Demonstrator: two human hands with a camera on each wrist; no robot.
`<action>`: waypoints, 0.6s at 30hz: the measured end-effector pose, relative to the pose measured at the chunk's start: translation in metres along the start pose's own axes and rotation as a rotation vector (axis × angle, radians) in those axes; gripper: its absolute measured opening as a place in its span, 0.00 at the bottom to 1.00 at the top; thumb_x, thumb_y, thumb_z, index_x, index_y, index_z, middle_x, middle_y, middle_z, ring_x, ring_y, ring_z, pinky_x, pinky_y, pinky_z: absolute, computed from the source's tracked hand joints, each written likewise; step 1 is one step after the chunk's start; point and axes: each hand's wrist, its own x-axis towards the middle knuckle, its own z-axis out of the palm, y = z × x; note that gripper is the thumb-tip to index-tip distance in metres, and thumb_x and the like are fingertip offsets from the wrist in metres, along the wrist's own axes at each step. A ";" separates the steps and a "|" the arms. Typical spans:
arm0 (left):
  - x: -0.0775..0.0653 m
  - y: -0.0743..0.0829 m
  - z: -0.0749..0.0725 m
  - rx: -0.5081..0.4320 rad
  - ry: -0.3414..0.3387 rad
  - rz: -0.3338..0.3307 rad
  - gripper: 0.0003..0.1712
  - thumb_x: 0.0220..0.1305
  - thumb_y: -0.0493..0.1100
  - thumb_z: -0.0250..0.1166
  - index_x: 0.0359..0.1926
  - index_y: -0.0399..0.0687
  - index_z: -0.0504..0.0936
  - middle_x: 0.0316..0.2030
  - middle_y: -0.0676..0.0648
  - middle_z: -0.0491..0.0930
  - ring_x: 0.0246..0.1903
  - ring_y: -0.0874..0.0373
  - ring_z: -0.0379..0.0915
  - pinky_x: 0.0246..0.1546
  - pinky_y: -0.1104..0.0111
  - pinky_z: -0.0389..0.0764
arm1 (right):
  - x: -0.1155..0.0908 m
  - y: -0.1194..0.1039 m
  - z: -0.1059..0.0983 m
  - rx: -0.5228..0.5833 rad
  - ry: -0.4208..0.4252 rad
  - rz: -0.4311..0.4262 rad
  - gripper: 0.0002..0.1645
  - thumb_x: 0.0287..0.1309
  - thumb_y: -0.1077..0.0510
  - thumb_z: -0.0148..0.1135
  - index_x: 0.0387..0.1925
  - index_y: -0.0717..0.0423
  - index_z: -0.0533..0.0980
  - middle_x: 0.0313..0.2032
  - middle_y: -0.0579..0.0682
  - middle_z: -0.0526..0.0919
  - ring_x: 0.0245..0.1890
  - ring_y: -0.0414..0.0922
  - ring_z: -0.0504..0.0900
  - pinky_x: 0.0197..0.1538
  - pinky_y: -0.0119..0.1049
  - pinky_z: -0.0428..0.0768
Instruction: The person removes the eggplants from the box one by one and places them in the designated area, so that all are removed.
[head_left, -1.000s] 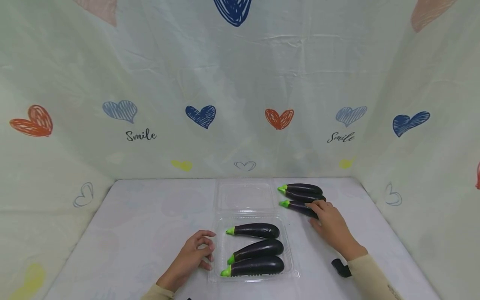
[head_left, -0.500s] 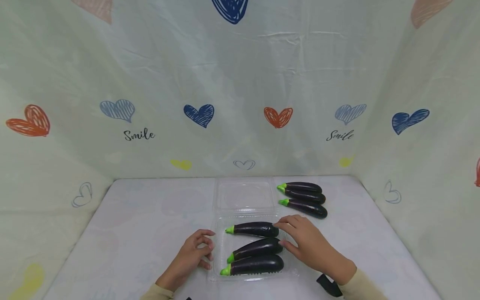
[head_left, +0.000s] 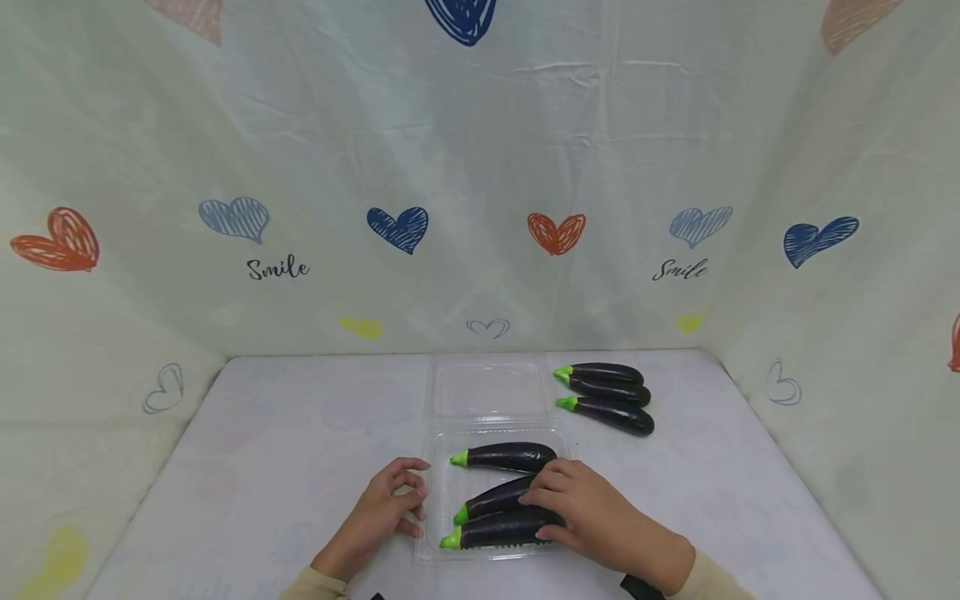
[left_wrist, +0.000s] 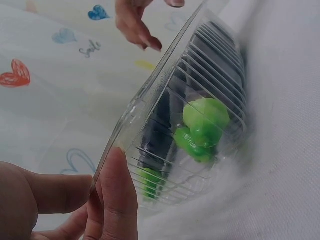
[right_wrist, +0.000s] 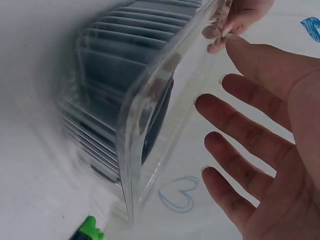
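A clear plastic clamshell box (head_left: 424,546) lies open, its lid (head_left: 491,392) folded away at the back. Inside are three dark eggplants with green stems: a back one (head_left: 510,456), a middle one (head_left: 491,500) and a front one (head_left: 498,528). My left hand (head_left: 382,508) pinches the box's left rim; in the left wrist view its thumb (left_wrist: 60,192) lies on one side of the rim and a finger (left_wrist: 118,190) on the other. Over the box's right side hovers my right hand (head_left: 588,510), its fingers (right_wrist: 245,120) spread and relaxed, covering the thick ends of the middle and front eggplants.
Three more eggplants lie on the white table (head_left: 300,433) at the back right: two side by side (head_left: 607,389) and one (head_left: 611,415) nearer. A printed cloth (head_left: 480,150) with hearts rises behind the table and at both sides.
My right hand has come from the nearest loose eggplant at the back right, leftward and toward the front, over the box. My left hand keeps its place at the rim.
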 end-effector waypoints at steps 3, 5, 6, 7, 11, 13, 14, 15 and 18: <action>0.000 0.000 0.000 0.002 0.006 -0.004 0.24 0.73 0.30 0.60 0.66 0.30 0.68 0.39 0.47 0.75 0.30 0.55 0.76 0.25 0.65 0.85 | 0.000 -0.001 0.001 -0.010 -0.004 -0.020 0.22 0.54 0.50 0.82 0.51 0.46 0.86 0.49 0.39 0.85 0.54 0.41 0.79 0.59 0.41 0.81; 0.001 0.000 0.001 0.003 0.011 -0.005 0.23 0.73 0.29 0.60 0.66 0.30 0.68 0.39 0.47 0.75 0.30 0.55 0.76 0.25 0.65 0.85 | 0.001 -0.001 0.002 -0.009 -0.030 -0.004 0.22 0.54 0.50 0.82 0.50 0.46 0.86 0.49 0.38 0.85 0.54 0.40 0.79 0.60 0.41 0.81; 0.001 0.000 0.001 0.005 0.014 -0.007 0.23 0.73 0.29 0.60 0.66 0.30 0.68 0.39 0.47 0.75 0.30 0.55 0.76 0.25 0.65 0.85 | 0.001 -0.002 0.001 -0.008 -0.047 0.007 0.21 0.54 0.50 0.82 0.50 0.46 0.87 0.49 0.38 0.85 0.54 0.40 0.79 0.61 0.41 0.81; 0.001 0.000 0.001 0.006 0.017 -0.008 0.24 0.73 0.29 0.60 0.66 0.30 0.68 0.39 0.47 0.75 0.30 0.55 0.76 0.25 0.65 0.85 | 0.002 -0.002 0.001 -0.006 -0.068 0.022 0.21 0.54 0.50 0.82 0.50 0.45 0.87 0.49 0.38 0.85 0.55 0.40 0.79 0.61 0.42 0.81; 0.001 0.000 0.002 0.012 0.025 -0.012 0.24 0.73 0.29 0.60 0.66 0.30 0.69 0.39 0.47 0.75 0.30 0.55 0.76 0.25 0.64 0.85 | 0.002 -0.004 0.001 -0.012 -0.138 0.079 0.20 0.55 0.50 0.81 0.50 0.44 0.87 0.49 0.38 0.85 0.57 0.41 0.79 0.63 0.43 0.80; 0.001 0.001 0.002 0.012 0.026 -0.012 0.23 0.73 0.29 0.60 0.66 0.30 0.68 0.39 0.47 0.75 0.30 0.55 0.76 0.25 0.64 0.85 | 0.002 -0.004 0.002 -0.027 -0.151 0.091 0.20 0.54 0.50 0.81 0.50 0.44 0.87 0.49 0.38 0.86 0.57 0.42 0.79 0.64 0.43 0.80; 0.001 0.001 0.002 0.012 0.025 -0.012 0.23 0.73 0.29 0.60 0.66 0.30 0.68 0.39 0.47 0.75 0.30 0.55 0.76 0.25 0.64 0.85 | 0.002 -0.004 0.003 -0.036 -0.154 0.094 0.21 0.54 0.50 0.82 0.50 0.44 0.87 0.49 0.38 0.86 0.57 0.43 0.79 0.64 0.43 0.80; 0.001 0.001 0.002 0.013 0.026 -0.012 0.23 0.73 0.29 0.60 0.66 0.30 0.69 0.39 0.47 0.75 0.30 0.55 0.76 0.26 0.64 0.86 | 0.002 -0.004 0.003 -0.047 -0.155 0.096 0.21 0.54 0.50 0.82 0.50 0.44 0.87 0.48 0.39 0.86 0.57 0.43 0.79 0.64 0.44 0.80; 0.001 0.001 0.002 0.017 0.028 -0.015 0.23 0.73 0.29 0.60 0.66 0.30 0.69 0.39 0.47 0.75 0.30 0.55 0.76 0.26 0.64 0.86 | 0.001 -0.004 0.006 -0.069 -0.162 0.101 0.21 0.53 0.49 0.82 0.50 0.44 0.87 0.48 0.39 0.86 0.58 0.44 0.79 0.64 0.44 0.80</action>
